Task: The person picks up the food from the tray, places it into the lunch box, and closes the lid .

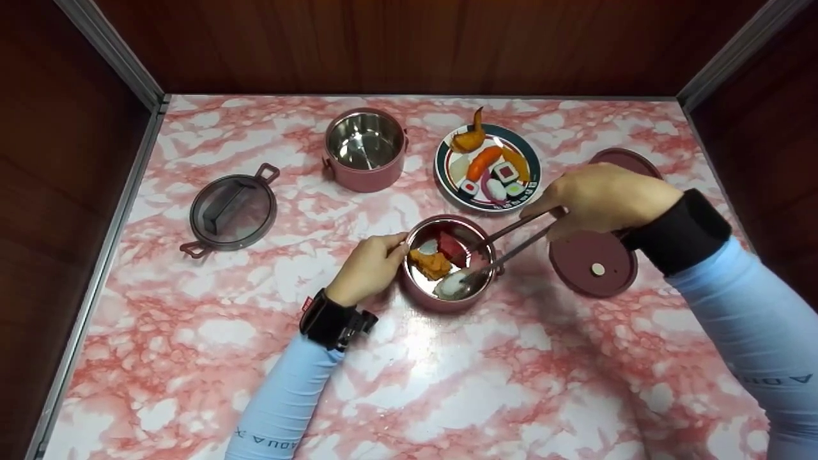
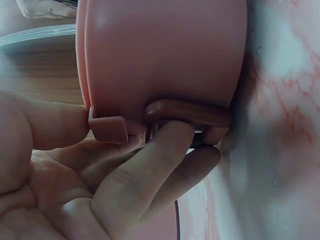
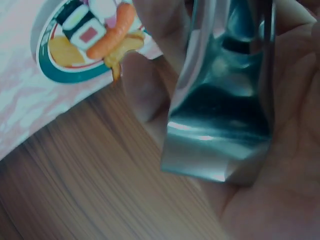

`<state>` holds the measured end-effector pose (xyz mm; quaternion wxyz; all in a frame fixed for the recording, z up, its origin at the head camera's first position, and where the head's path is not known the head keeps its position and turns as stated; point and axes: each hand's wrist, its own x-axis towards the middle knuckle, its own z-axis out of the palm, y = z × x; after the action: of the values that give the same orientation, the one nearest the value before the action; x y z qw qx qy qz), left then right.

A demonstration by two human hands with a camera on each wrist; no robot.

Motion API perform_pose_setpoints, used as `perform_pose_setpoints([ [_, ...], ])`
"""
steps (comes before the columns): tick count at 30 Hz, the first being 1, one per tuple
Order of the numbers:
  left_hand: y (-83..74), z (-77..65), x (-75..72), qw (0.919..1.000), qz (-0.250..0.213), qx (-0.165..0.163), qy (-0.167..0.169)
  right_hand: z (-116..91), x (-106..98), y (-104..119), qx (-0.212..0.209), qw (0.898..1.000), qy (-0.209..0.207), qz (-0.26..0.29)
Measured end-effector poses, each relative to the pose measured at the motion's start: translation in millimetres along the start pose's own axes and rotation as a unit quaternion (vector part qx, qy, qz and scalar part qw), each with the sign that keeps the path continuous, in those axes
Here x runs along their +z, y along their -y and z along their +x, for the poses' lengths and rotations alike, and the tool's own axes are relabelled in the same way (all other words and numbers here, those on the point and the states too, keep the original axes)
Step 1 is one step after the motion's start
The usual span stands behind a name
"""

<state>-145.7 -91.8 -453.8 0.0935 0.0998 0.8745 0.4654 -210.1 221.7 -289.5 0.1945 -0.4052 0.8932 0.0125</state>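
Light-blue sleeve (image 1: 741, 313) nearest the head camera leads to the right hand (image 1: 594, 195), whose fingers (image 3: 145, 90) hold metal tongs (image 1: 527, 243). Their arms stand apart, reaching into the near pot (image 1: 441, 305); one tip meets a white piece (image 1: 451, 285), though whether it is pinched I cannot tell. A golden piece (image 1: 431, 263) and a red piece (image 1: 451, 248) lie in there too. The left hand (image 1: 367, 268) has its fingers curled round the pot's handle (image 2: 190, 111).

Squeezed off-centre, the white piece could slip away. Tongs levering on the rim might tip the pot should the left hand slacken. A low swing of the right hand could knock the loaded plate (image 1: 534, 160) just behind.
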Motion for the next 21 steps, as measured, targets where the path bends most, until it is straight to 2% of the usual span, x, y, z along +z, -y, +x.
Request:
perform_pose_setpoints([
  [6, 0.9, -0.1, 0.3, 1.0000, 0.001, 0.004, -0.002, -4, -5, 7, 0.015, 0.996, -0.053, -0.066],
  [12, 0.5, 0.0, 1.3, 1.0000, 0.002, 0.002, 0.000, 5, -3, 15, 0.027, 0.992, -0.075, -0.100],
  [15, -0.6, -0.3, 1.4, 1.0000, 0.000, -0.002, 0.003, 8, -3, 17, 0.031, 0.993, -0.068, -0.091],
  [21, -1.7, 0.2, 1.9, 1.0000, -0.001, -0.003, 0.007, 6, -3, 15, 0.040, 0.998, -0.019, -0.053],
])
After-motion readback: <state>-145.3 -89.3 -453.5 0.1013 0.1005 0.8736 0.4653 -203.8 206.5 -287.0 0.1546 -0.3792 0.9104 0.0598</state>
